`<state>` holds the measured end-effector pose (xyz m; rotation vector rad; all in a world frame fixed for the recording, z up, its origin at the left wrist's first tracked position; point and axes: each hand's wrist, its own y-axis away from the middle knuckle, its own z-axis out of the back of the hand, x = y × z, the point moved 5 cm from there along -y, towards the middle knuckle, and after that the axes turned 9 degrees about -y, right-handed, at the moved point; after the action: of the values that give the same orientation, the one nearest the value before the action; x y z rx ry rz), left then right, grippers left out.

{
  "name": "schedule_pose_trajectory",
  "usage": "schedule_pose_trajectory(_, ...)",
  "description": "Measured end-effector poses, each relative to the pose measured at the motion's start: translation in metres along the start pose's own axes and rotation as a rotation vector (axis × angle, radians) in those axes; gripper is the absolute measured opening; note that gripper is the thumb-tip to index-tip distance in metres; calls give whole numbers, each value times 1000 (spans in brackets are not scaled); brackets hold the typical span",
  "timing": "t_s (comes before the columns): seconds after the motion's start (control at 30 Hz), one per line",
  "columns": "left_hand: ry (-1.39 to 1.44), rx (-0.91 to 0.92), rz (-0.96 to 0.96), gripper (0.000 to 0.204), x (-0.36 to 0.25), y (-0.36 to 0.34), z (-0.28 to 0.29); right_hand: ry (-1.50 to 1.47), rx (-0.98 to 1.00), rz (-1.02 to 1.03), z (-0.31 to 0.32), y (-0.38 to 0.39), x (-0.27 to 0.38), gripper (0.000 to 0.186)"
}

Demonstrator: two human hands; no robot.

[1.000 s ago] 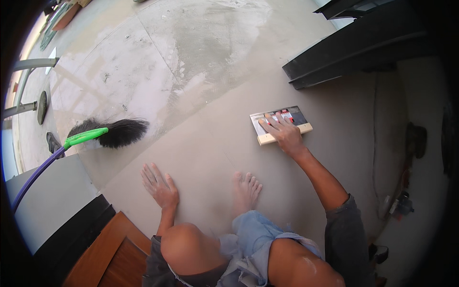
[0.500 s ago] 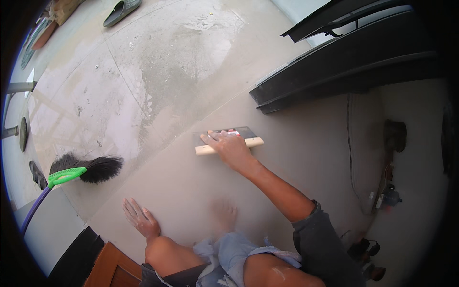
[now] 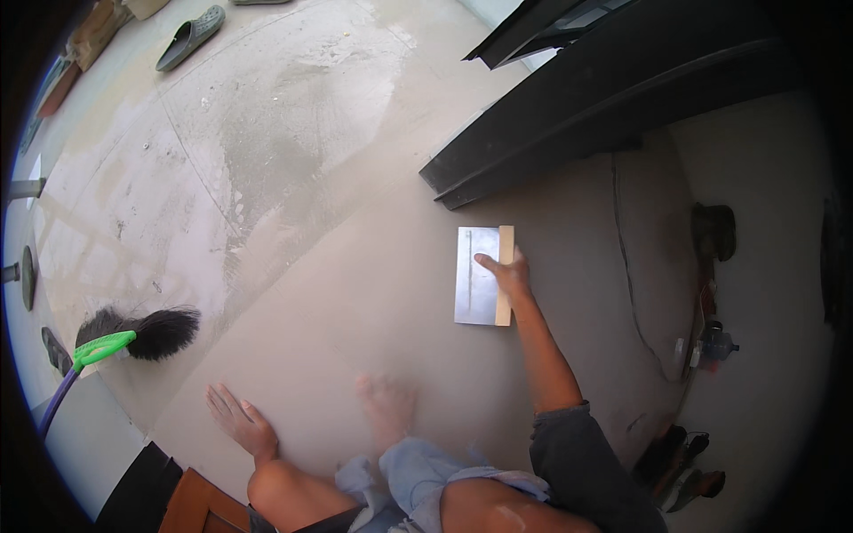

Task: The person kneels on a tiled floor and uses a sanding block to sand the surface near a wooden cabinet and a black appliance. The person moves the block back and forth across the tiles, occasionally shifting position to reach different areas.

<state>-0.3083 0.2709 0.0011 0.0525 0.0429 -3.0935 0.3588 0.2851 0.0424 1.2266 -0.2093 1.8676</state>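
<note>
My right hand (image 3: pixel 508 274) grips a wide putty knife (image 3: pixel 477 289), with the thumb lying over its flat metal blade. The blade faces left and its pale wooden handle runs along the right side, partly hidden by the hand. Dusty floor (image 3: pixel 355 320) lies around the tool; whether the tool touches it I cannot tell. At the lower left my left hand (image 3: pixel 242 424) is pressed flat on the floor, fingers stretched out, holding nothing.
A broom (image 3: pixel 147 335) with black bristles and a green head lies to the left. Dark metal frame pieces (image 3: pixel 569 124) stick in from the upper right. A cable (image 3: pixel 625 258) runs down the right side. Grey clogs (image 3: pixel 191 38) sit at the far left; my bare foot (image 3: pixel 388 409) is below.
The putty knife has swung from lying crosswise to standing lengthwise, with its metal face now showing, and has moved right with my right hand. My left hand stays on the floor. The view has shifted slightly.
</note>
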Motion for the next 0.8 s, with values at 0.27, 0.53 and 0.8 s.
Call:
schedule_pose_trajectory(0.27, 8, -41, -51, 63, -1, -1, -6, 208, -352, -139, 90, 14, -62, 111)
schedule_pose_trajectory(0.53, -43, -165, -102, 62, 15, -6, -17, 412, 253, -15, -56, 136, -15, 112)
schedule_pose_trajectory(0.8, -106, -146, -98, 60, 19, -11, -26, 111, -355, -152, 180, 187, -102, 100)
